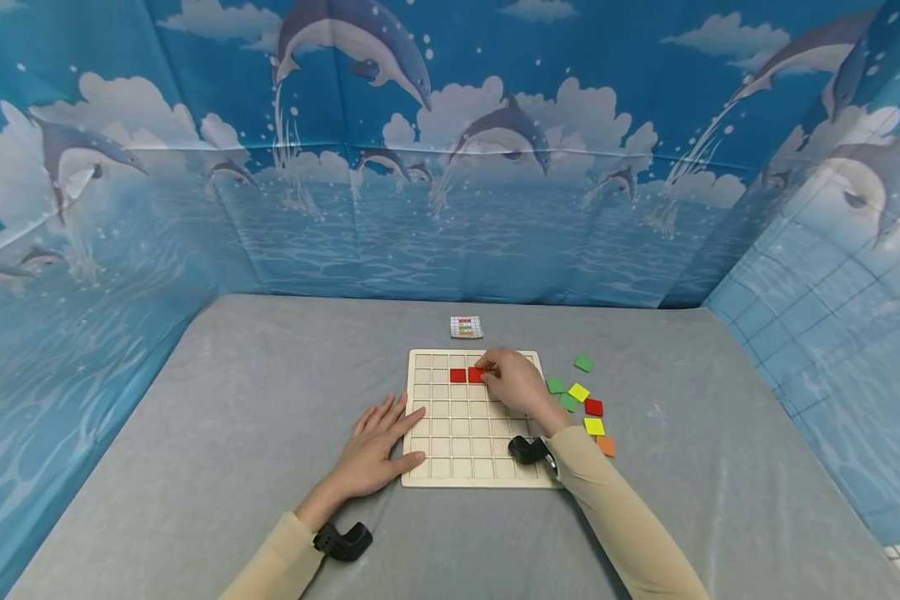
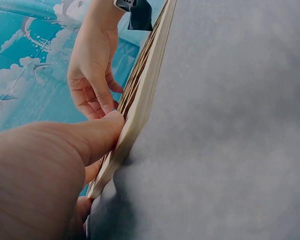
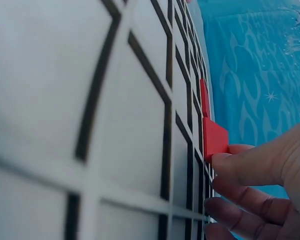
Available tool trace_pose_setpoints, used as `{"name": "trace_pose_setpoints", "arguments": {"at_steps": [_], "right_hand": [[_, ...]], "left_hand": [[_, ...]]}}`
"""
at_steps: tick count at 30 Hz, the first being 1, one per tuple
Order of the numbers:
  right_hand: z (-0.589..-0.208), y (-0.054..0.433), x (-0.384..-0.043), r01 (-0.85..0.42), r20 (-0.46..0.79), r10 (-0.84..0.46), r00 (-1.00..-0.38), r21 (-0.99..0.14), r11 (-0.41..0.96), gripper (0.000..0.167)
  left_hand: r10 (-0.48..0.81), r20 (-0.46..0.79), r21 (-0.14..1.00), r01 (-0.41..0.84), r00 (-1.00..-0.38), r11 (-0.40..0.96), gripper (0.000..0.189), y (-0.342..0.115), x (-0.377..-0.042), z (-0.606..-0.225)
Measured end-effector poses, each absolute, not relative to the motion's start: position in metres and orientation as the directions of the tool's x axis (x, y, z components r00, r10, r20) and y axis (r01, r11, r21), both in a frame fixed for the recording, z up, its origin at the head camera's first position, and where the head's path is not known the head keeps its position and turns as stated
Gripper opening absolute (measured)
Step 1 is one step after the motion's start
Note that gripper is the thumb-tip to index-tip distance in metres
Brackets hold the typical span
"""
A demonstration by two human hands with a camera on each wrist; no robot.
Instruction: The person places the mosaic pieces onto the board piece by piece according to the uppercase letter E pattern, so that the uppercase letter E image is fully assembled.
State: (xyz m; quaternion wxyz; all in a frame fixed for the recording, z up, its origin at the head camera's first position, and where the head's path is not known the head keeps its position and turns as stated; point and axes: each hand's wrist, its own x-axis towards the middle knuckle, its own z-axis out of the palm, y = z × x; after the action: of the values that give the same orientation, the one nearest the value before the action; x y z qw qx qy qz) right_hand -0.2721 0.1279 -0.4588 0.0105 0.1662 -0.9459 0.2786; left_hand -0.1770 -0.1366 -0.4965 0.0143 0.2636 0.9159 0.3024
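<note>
A pale wooden grid board (image 1: 450, 429) lies flat on the grey cloth. One red square tile (image 1: 457, 376) sits in a cell of its second row from the back. Just right of it, my right hand (image 1: 516, 382) pinches another red square tile (image 3: 214, 140) between thumb and finger; in the right wrist view this tile stands slightly proud of the grid. My left hand (image 1: 375, 450) rests at the board's left edge, its fingers spread, with thumb and a fingertip on the rim. In the left wrist view the left thumb (image 2: 97, 135) touches that edge.
Right of the board lie loose square tiles: several green (image 1: 584, 364), two yellow (image 1: 594, 427), a red (image 1: 593, 407) and an orange (image 1: 606, 447). Behind the board is a small card (image 1: 466, 327) printed with a coloured grid. A dolphin-print curtain (image 1: 450, 233) rises behind the table.
</note>
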Motion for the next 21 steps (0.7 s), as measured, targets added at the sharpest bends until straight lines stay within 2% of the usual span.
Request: {"name": "trace_pose_setpoints", "arguments": {"at_steps": [8, 13, 21], "right_hand": [[-0.463, 0.134, -0.272, -0.346, 0.115, -0.342, -0.933, -0.554, 0.757, 0.015], [-0.461, 0.14, -0.267, -0.427, 0.145, -0.421, -0.895, -0.552, 0.717, 0.015], [-0.456, 0.163, -0.245, -0.415, 0.136, -0.452, -0.882, -0.679, 0.606, 0.016]], "left_hand": [[0.494, 0.125, 0.562, 0.472, -0.86, 0.68, 0.064, -0.137, -0.178, -0.497], [0.489, 0.127, 0.556, 0.47, -0.863, 0.685, 0.064, -0.137, -0.179, -0.497], [0.492, 0.133, 0.558, 0.475, -0.86, 0.68, 0.063, -0.137, -0.177, -0.498]]}}
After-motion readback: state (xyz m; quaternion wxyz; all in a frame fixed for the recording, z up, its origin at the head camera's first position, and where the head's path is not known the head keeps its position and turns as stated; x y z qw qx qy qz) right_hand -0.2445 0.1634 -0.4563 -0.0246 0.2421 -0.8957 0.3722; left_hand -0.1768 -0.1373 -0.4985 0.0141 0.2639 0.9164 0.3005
